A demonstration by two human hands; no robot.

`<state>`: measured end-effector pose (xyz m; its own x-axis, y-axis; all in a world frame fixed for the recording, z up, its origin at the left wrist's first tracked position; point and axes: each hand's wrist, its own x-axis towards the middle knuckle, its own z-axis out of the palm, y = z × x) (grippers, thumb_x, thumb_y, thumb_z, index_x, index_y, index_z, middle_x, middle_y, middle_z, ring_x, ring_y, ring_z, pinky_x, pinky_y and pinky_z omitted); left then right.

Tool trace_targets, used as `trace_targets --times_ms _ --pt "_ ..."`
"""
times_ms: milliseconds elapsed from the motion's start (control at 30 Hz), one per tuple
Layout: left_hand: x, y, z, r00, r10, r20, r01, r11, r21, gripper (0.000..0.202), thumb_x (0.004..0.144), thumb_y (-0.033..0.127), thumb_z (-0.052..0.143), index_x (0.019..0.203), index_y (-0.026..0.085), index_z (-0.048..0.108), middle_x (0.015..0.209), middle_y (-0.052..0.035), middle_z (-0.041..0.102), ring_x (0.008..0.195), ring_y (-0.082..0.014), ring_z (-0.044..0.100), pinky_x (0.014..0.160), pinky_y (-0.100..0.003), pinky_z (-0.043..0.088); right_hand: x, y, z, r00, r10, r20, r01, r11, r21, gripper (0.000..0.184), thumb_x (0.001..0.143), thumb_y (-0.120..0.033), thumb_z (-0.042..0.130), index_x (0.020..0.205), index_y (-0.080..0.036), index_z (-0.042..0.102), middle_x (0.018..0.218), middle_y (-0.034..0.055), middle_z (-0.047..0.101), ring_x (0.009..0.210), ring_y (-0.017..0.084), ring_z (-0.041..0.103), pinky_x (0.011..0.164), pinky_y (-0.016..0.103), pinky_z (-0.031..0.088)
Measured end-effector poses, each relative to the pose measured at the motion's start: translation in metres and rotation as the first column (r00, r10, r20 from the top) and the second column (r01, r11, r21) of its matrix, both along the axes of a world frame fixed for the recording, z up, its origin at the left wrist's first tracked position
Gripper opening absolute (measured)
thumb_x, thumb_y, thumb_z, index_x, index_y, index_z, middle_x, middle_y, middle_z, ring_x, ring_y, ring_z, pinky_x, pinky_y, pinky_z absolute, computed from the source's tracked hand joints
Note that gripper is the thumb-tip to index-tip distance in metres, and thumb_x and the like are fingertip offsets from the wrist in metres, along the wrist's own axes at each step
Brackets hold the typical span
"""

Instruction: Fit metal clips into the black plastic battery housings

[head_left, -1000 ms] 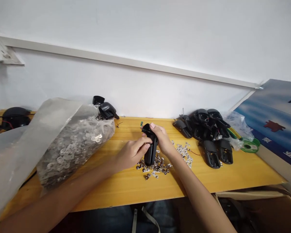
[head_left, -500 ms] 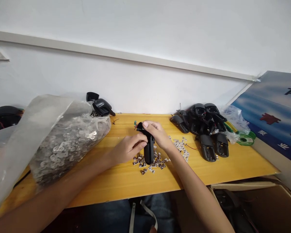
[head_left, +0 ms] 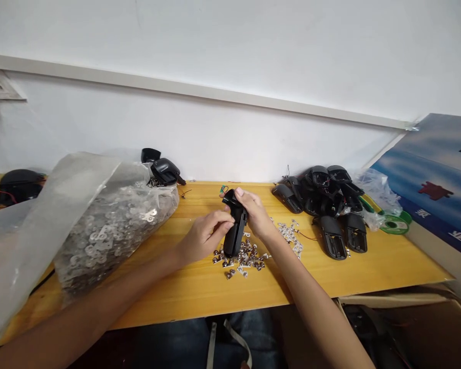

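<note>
My right hand [head_left: 254, 214] grips the upper end of a black plastic housing [head_left: 234, 238], its thumb lying over the top. A small green circuit board [head_left: 223, 189] on thin wires sticks out beyond the housing's far end. At the housing's left side my left hand [head_left: 207, 233] is closed, thumb and index finger pinched against the open face. Whatever is between those fingertips is too small or hidden to make out. Beneath the housing lies a scatter of small metal battery contacts [head_left: 248, 256], some with springs. More flat silvery contacts [head_left: 290, 237] lie to the right.
A clear plastic bag [head_left: 111, 230] full of metal contacts stands at left. Several black housings [head_left: 330, 237] are piled at right, near yellow-green-handled pliers [head_left: 372, 204] and a green spool [head_left: 395, 224]. A cardboard box [head_left: 426, 318] with black parts sits below the table's right edge.
The housing has tilted, its lower end swinging left and its top moving slightly right. Both hands stay on it. The whole view has shifted a little.
</note>
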<state>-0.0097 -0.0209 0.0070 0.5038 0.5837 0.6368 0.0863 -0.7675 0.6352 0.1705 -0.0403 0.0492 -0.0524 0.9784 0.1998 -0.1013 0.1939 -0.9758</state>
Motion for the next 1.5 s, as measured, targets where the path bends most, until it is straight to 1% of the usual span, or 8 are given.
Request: trace_targets --times_ms 100,367,533,833,1067,1200,1333,1500 --pt "-0.001 0.0 0.002 1.0 0.003 -0.011 -0.003 0.998 -0.057 0.028 0.108 0.043 0.054 0.102 0.022 0.071 0.084 -0.004 0.072 0.068 -0.016 0.062 0.067 -0.028 0.048 0.0 0.002 -0.002 0.999 -0.037 -0.001 0.037 0.999 -0.014 0.057 0.09 -0.078 0.065 0.094 -0.024 0.082 0.082 0.0069 0.072 0.074 0.02 0.063 0.071 0.036 0.054" --pt "0.0 -0.008 0.003 0.985 -0.171 -0.012 0.167 0.97 -0.176 0.031 0.108 0.038 0.055 0.13 0.019 0.067 0.092 -0.0056 0.074 0.075 -0.0155 0.067 0.067 -0.025 0.053 0.006 0.004 -0.006 0.996 -0.042 -0.076 0.037 0.997 -0.063 0.062 0.087 -0.081 0.065 0.098 -0.022 0.082 0.088 0.0092 0.078 0.077 0.023 0.069 0.076 0.039 0.06" --pt "0.006 -0.011 0.003 0.986 -0.146 0.079 0.158 0.971 -0.181 0.028 0.107 0.035 0.057 0.122 0.017 0.071 0.09 -0.0049 0.072 0.071 -0.0132 0.064 0.063 -0.024 0.051 0.005 0.002 -0.004 0.996 -0.017 -0.092 0.01 0.997 -0.075 0.062 0.086 -0.08 0.066 0.097 -0.021 0.082 0.084 0.0096 0.077 0.072 0.023 0.068 0.074 0.04 0.06" --pt "0.009 -0.009 0.01 0.986 -0.079 0.149 0.089 0.994 -0.06 0.013 0.102 0.025 0.066 0.097 0.017 0.075 0.083 -0.0019 0.064 0.065 -0.0107 0.056 0.06 -0.023 0.045 0.004 0.002 -0.005 1.0 0.023 -0.02 -0.023 1.0 -0.008 0.056 0.09 -0.076 0.067 0.095 -0.022 0.082 0.085 0.0059 0.077 0.083 0.023 0.072 0.09 0.041 0.059" --pt "0.003 -0.008 0.018 0.993 -0.036 0.111 0.02 0.99 0.143 0.012 0.106 0.02 0.061 0.105 0.019 0.073 0.09 -0.0038 0.071 0.071 -0.012 0.063 0.063 -0.023 0.049 -0.001 0.0 -0.004 0.999 0.016 -0.042 -0.018 0.999 -0.046 0.061 0.093 -0.079 0.058 0.091 -0.022 0.08 0.08 0.0071 0.073 0.084 0.025 0.072 0.082 0.041 0.059" --pt "0.0 -0.005 0.019 0.995 0.039 0.089 -0.062 0.959 0.277 0.011 0.104 0.017 0.061 0.112 0.018 0.069 0.094 -0.0042 0.072 0.065 -0.0095 0.06 0.063 -0.022 0.049 -0.001 0.002 -0.007 0.999 0.003 -0.047 -0.006 0.999 -0.053 0.061 0.093 -0.079 0.057 0.09 -0.023 0.078 0.08 0.0076 0.073 0.075 0.023 0.068 0.073 0.038 0.057" --pt "-0.003 -0.001 0.021 0.994 0.096 0.059 -0.113 0.881 0.459 0.014 0.098 0.009 0.065 0.109 0.018 0.067 0.096 -0.0042 0.074 0.06 -0.0076 0.053 0.063 -0.022 0.049 0.0 0.003 -0.008 0.999 -0.036 -0.042 0.032 0.996 -0.085 0.063 0.093 -0.081 0.056 0.094 -0.021 0.078 0.083 0.0087 0.074 0.074 0.022 0.067 0.069 0.036 0.055" --pt "-0.005 0.004 0.021 0.992 0.116 0.053 -0.128 0.886 0.446 0.017 0.098 0.01 0.065 0.112 0.018 0.066 0.098 -0.0045 0.075 0.062 -0.0088 0.054 0.061 -0.023 0.049 0.002 0.004 -0.01 0.997 -0.082 -0.007 0.081 0.994 -0.078 0.062 0.094 -0.079 0.055 0.101 -0.022 0.078 0.087 0.0095 0.076 0.07 0.021 0.064 0.068 0.037 0.053"
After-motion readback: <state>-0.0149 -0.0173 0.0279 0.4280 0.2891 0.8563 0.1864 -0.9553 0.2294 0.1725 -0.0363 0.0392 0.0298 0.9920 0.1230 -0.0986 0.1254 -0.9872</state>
